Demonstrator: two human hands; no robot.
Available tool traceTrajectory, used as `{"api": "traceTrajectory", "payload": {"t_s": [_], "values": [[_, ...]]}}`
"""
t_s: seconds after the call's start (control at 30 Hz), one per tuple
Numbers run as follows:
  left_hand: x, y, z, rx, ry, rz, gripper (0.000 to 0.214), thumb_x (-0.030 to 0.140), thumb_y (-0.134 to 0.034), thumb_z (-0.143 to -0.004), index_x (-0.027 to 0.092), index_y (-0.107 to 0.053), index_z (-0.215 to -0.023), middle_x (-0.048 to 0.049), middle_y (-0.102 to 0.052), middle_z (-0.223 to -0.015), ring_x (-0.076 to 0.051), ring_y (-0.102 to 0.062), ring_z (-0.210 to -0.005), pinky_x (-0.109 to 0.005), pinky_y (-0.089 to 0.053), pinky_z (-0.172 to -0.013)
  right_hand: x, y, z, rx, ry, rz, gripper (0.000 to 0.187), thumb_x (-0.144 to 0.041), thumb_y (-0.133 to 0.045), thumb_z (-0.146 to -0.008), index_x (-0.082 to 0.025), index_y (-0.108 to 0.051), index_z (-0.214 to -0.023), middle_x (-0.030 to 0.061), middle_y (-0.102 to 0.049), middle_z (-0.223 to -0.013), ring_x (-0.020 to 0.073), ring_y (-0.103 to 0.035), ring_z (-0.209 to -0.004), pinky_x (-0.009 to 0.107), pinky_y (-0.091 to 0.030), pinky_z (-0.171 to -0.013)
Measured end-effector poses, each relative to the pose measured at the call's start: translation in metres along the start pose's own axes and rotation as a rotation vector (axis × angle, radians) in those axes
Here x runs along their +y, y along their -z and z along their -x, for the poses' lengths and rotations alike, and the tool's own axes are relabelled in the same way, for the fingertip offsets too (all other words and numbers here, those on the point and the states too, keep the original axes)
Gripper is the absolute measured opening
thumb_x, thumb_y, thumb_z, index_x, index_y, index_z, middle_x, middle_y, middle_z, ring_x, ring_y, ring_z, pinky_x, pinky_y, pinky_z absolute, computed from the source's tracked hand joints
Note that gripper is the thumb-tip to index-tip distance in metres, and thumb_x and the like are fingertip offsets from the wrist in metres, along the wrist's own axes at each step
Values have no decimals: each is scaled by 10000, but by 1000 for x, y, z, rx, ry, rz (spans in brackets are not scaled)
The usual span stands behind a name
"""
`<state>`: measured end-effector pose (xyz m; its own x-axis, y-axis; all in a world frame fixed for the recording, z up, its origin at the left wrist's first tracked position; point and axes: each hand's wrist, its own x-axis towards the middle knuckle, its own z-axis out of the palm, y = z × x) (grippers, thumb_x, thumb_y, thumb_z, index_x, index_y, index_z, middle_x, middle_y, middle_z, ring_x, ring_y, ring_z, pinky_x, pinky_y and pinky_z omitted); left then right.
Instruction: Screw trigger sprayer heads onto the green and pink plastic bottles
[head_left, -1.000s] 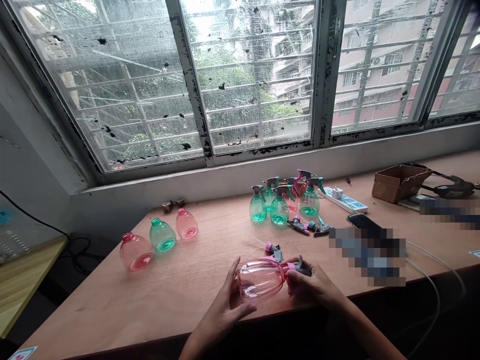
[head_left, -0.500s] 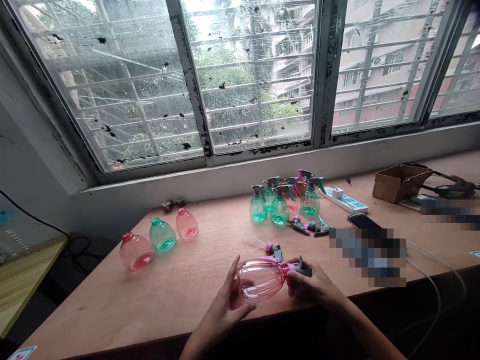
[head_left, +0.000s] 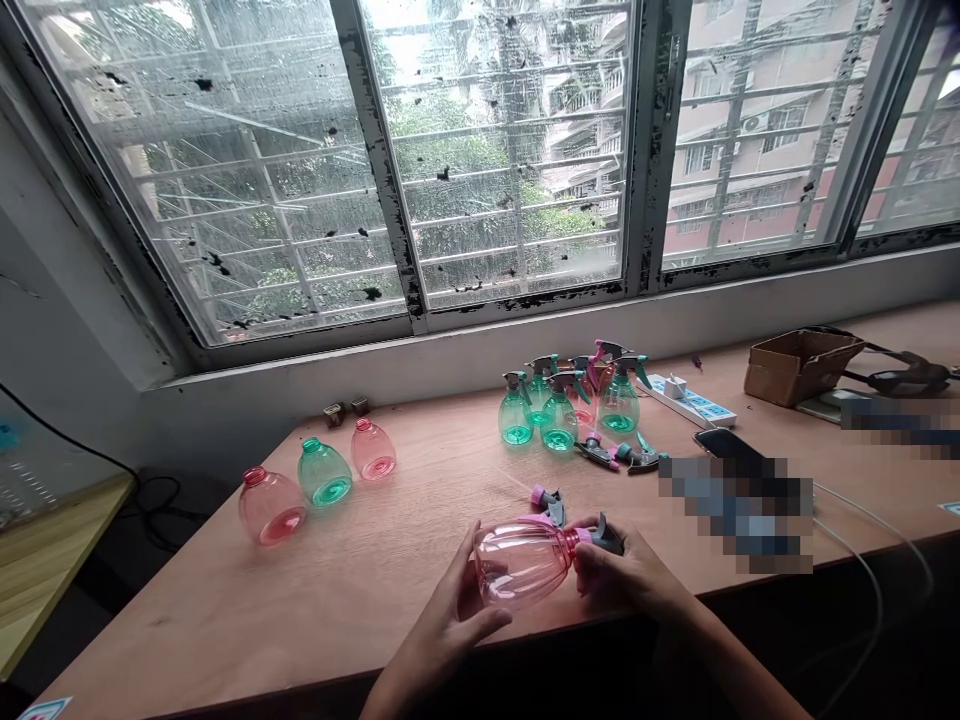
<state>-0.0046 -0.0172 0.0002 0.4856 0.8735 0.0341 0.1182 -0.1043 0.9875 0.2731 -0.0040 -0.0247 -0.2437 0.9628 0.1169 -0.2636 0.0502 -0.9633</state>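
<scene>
A clear pink spray bottle (head_left: pixel 519 563) lies sideways between my hands above the table's front edge, its neck pointing right. My left hand (head_left: pixel 459 600) is wrapped round the bottle's base end. My right hand (head_left: pixel 626 570) grips the grey and pink spray head (head_left: pixel 600 538) at the bottle's neck; some of its fingers are hidden. Just behind the bottle lies a loose spray head with a pink collar (head_left: pixel 546 498), its thin tube pointing left. Two more loose spray heads, one pink and grey (head_left: pixel 598 453) and one teal and grey (head_left: pixel 639 458), lie farther back.
Left on the wooden table (head_left: pixel 330 600) stand a pink bottle (head_left: pixel 271 507), a green one (head_left: pixel 325 472) and another pink one (head_left: pixel 373 450), all without heads. Several bottles with spray heads (head_left: pixel 559 420) cluster at the back. Rightward are a power strip (head_left: pixel 694 402), a phone (head_left: pixel 739 455) and a cardboard box (head_left: pixel 802 368).
</scene>
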Motion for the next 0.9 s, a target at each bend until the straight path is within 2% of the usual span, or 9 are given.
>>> {"api": "traceTrajectory", "payload": {"t_s": [0.07,0.2,0.4,0.63,0.73,0.9], "values": [[1,-1,-1,2,-20,-12,1046,375,-778,-804,300,-80,-1580,-118,-494,-1458,-302,-494,-1313,-470,-283,-1165,0,0,0,-3,10,-3,398,-469,-794,-779,-154,-647,-973,9,-697,-643,188,-685,-570,318,-581,-576],[3,-2,-1,-12,-31,-54,1049,316,-757,-834,296,-20,-1580,-87,-622,-1252,-266,-526,-1274,-456,-233,-1184,0,0,0,0,-1,-10,421,-496,-799,-761,-156,-654,-964,8,-691,-642,193,-680,-566,337,-585,-586],[1,-1,0,-30,-48,-47,1091,358,-776,-816,300,2,-1578,-82,-627,-1223,-269,-536,-1248,-430,-287,-1153,1,0,-1,-4,2,-9,419,-493,-798,-764,-161,-658,-978,8,-696,-644,199,-685,-571,337,-584,-585],[-4,2,0,-20,1,17,1081,463,-758,-809,200,-55,-1586,-147,-595,-1284,-310,-528,-1257,-453,-310,-1138,0,0,0,-19,19,-22,364,-432,-785,-802,-150,-638,-978,10,-705,-643,180,-687,-557,312,-585,-573],[-2,1,-1,-25,2,21,1087,407,-786,-796,242,-57,-1585,-133,-571,-1351,-309,-511,-1290,-462,-304,-1151,0,0,0,-17,19,-29,357,-423,-780,-810,-146,-632,-980,10,-705,-640,179,-688,-561,309,-586,-570],[1,-1,-2,-46,-65,4,1041,339,-749,-842,288,-18,-1582,-106,-430,-1537,-288,-415,-1396,-449,-260,-1193,0,0,0,-21,15,-33,357,-416,-780,-814,-142,-635,-990,7,-706,-639,169,-682,-557,299,-586,-568]]}}
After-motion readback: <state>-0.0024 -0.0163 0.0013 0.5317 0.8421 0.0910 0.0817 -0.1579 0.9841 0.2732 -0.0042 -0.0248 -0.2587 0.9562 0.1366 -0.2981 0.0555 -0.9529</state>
